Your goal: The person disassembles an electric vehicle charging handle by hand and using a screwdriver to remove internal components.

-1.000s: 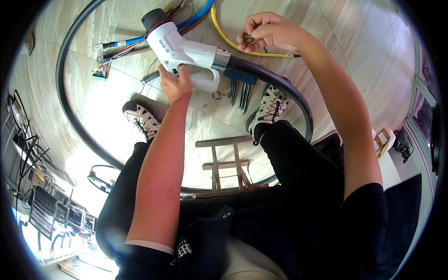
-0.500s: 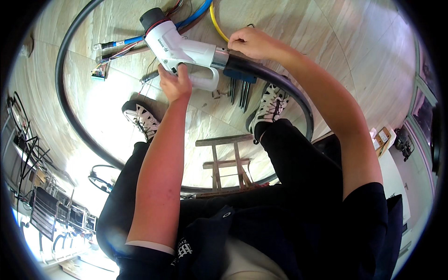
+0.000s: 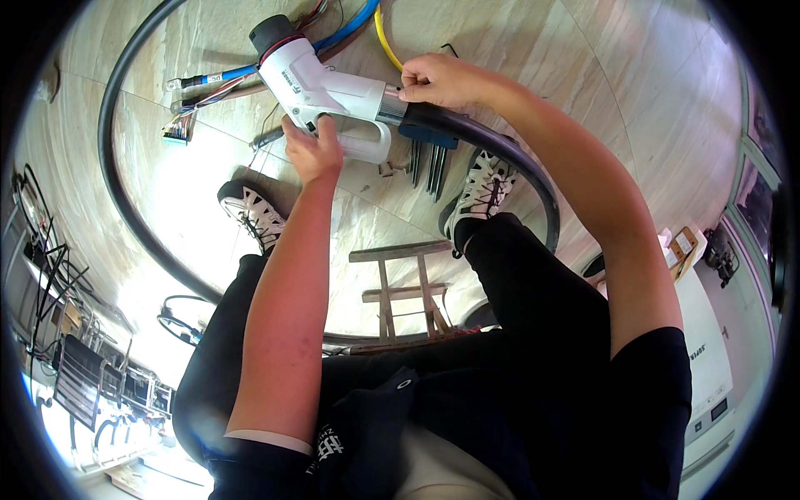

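A white charging gun [image 3: 354, 93] with a black round cap and a thick black cable [image 3: 500, 148] is in front of me, above the floor. My left hand [image 3: 314, 152] is closed around its handle loop, the thumb and a finger up near the dark button. Fingers pinched, my right hand [image 3: 433, 81] is at the ribbed metal collar [image 3: 393, 106] where the cable enters the gun. Whatever lies between those fingertips is too small to make out. Below the collar, a blue holder with several black hex keys [image 3: 435, 167] rests on the floor.
Loose wires with a blue cable [image 3: 221, 77] and a multi-pin connector [image 3: 177, 131] lie at the far left, a yellow cable [image 3: 384, 37] farther back. A wooden stool [image 3: 400, 293] is between my legs. The black cable loops around my feet. Chairs [image 3: 79, 379] stand at left, a white cabinet [image 3: 704, 350] at right.
My right hand has shifted slightly left and down onto the collar, its fingertips closer to the gun. My left hand and the gun have hardly moved.
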A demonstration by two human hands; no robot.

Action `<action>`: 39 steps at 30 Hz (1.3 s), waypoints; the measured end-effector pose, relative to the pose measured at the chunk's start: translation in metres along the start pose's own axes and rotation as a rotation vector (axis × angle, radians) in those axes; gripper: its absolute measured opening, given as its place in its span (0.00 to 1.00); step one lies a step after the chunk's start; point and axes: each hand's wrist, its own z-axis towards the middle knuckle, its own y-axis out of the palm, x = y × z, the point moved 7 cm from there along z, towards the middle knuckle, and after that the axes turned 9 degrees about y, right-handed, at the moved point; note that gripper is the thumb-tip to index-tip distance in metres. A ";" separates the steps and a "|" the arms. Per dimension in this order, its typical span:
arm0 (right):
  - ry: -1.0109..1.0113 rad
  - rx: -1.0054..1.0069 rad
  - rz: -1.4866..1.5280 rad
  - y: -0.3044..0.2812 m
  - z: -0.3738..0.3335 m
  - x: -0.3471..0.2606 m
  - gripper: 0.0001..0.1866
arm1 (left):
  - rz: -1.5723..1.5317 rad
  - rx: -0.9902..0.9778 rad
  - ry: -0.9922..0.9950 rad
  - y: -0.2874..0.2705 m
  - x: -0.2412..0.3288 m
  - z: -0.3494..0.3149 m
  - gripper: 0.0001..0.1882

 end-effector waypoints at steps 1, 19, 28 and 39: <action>-0.001 0.004 -0.022 -0.001 -0.001 -0.001 0.16 | -0.012 -0.001 0.004 0.000 0.001 0.000 0.29; 0.027 -0.292 -0.143 0.146 -0.056 0.013 0.16 | -0.031 -0.005 0.020 0.000 0.006 0.002 0.27; 0.082 -0.032 -0.212 0.179 -0.005 0.040 0.17 | -0.021 0.014 0.012 -0.004 0.009 0.001 0.27; 0.228 -0.001 0.138 0.150 0.001 0.046 0.18 | -0.070 -0.015 -0.041 -0.004 0.008 0.001 0.28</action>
